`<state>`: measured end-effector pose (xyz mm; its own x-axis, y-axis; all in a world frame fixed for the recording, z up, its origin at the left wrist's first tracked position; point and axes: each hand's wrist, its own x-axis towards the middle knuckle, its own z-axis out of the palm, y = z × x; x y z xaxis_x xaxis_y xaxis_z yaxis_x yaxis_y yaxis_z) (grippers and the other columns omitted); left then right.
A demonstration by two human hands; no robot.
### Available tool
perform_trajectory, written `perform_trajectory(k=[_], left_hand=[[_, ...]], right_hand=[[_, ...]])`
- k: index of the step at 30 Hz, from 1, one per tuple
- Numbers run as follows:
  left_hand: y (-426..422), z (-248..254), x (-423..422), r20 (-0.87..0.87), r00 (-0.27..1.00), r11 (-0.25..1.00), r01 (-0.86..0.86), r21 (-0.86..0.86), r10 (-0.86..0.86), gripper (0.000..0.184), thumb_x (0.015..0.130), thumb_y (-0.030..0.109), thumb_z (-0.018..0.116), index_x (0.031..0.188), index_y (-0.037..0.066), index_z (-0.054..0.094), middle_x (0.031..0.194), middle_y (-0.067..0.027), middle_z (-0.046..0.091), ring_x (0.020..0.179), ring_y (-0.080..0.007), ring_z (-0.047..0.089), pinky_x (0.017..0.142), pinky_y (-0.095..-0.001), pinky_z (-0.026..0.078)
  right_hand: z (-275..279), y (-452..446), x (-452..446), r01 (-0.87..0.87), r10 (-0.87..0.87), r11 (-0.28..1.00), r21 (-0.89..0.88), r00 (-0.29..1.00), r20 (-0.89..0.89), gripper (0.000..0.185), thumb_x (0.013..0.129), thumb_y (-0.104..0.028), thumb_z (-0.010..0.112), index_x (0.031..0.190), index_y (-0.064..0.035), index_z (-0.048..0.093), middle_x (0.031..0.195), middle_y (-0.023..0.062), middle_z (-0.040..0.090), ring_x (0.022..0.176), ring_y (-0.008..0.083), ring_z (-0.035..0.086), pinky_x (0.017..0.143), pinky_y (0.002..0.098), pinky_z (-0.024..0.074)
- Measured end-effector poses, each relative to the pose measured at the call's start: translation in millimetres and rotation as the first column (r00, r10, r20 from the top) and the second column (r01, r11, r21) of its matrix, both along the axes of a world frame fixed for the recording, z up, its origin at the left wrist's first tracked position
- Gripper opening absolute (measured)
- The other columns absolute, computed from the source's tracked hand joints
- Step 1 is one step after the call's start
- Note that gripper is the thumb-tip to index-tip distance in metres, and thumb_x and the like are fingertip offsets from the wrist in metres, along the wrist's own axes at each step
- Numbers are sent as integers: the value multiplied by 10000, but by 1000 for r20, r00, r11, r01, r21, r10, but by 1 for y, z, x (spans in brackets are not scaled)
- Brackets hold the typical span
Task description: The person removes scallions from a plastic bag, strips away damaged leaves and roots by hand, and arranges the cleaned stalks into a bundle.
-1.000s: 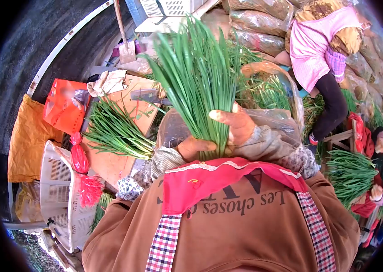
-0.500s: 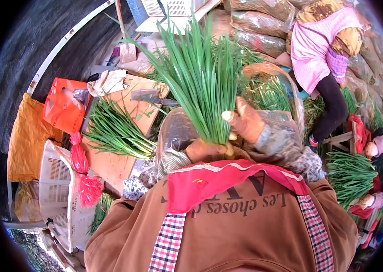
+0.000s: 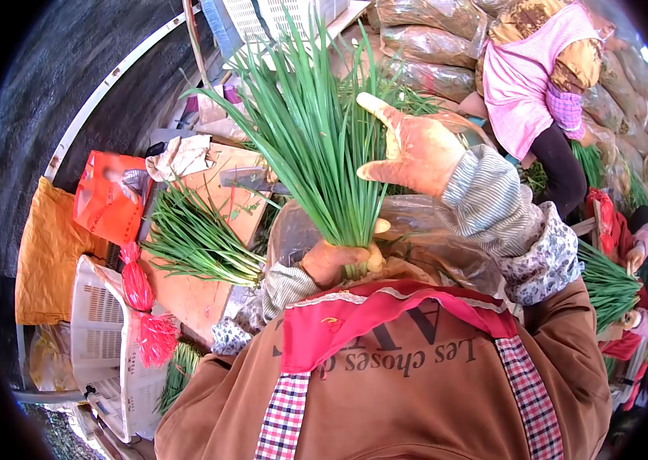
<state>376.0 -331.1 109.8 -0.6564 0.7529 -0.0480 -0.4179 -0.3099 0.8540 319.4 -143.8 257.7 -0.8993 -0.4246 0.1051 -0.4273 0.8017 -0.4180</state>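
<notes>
Greens (image 3: pixel 320 165): in front of me, long way running away, leaning left.
Tips (image 3: pixel 287 65): far from me.
Stems (image 3: pixel 351 232): near me.
My left hand (image 3: pixel 330 259): wrapped round the stems.
My right hand (image 3: pixel 422 149): spread wide beside the greens.

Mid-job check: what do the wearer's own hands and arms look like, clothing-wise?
Past the right hand comes a grey-and-white striped sleeve, then a pale floral cuff with dark blotches, then a brown top. Beyond the left hand, a striped cuff and floral fabric match. Whether any fingertips are covered is hard to tell.
</notes>
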Motion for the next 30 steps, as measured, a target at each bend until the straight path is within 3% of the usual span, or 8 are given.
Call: perform_trajectory(k=[3,6,11,16,20,25,28,30], left_hand=[[-1,-4,-1,8,1000,1000,-10,19,10,660,716,318,678,1265,65,412,750,-78,572,720,-169,543,724,-299,430],[-1,1,-5,-59,998,999,-23,-38,20,661,711,313,682,1262,65,415,763,-85,582,740,-178,552,755,-314,433],[2,6,-7,-18,999,999,-34,-5,34,634,718,259,663,1250,27,409,793,-103,595,773,-195,563,779,-329,441],[3,5,-17,-71,992,995,-104,-8,103,581,724,167,619,1238,2,405,804,-119,599,787,-207,570,766,-326,448],[-1,13,-22,15,987,987,-159,35,159,551,704,131,608,1205,-17,431,807,-127,606,778,-217,580,751,-322,456],[-10,13,-30,68,949,949,-312,45,309,552,676,135,619,1170,-43,449,802,-139,609,739,-232,598,707,-334,488],[-15,8,-34,101,944,940,-325,105,315,579,660,153,659,1159,-51,450,809,-145,611,737,-242,605,690,-344,499],[-19,9,-37,74,946,937,-323,132,316,589,656,152,671,1161,-52,447,811,-145,610,741,-245,604,695,-346,497]], right_hand=[[-1,-1,4,34,-35,994,107,999,8,792,703,-397,650,1300,-5,308,1081,216,547,989,318,545,848,356,434],[-25,6,-6,-105,98,994,-27,975,-199,722,711,-378,651,1258,7,378,1088,196,550,993,312,545,852,356,432],[-10,7,-8,-22,43,982,-187,993,107,457,742,-316,647,1081,-23,554,998,168,595,933,288,575,817,339,446],[-14,-4,-18,-17,146,905,-426,951,272,230,791,-249,597,870,-35,623,738,70,603,629,153,567,618,281,455],[-13,-11,-15,229,205,649,-726,865,457,172,802,-220,574,800,-57,627,617,12,554,527,94,509,458,229,393],[-5,3,-23,88,248,538,-839,934,257,121,801,-190,577,813,-75,612,577,-3,534,446,43,437,382,188,332],[16,4,-26,-55,-145,471,-880,980,-139,98,830,-116,538,886,-74,606,677,4,583,549,59,497,486,193,412],[18,6,-29,58,-175,707,-705,980,-95,116,827,-83,529,914,-60,604,734,12,598,592,61,517,542,195,435]])
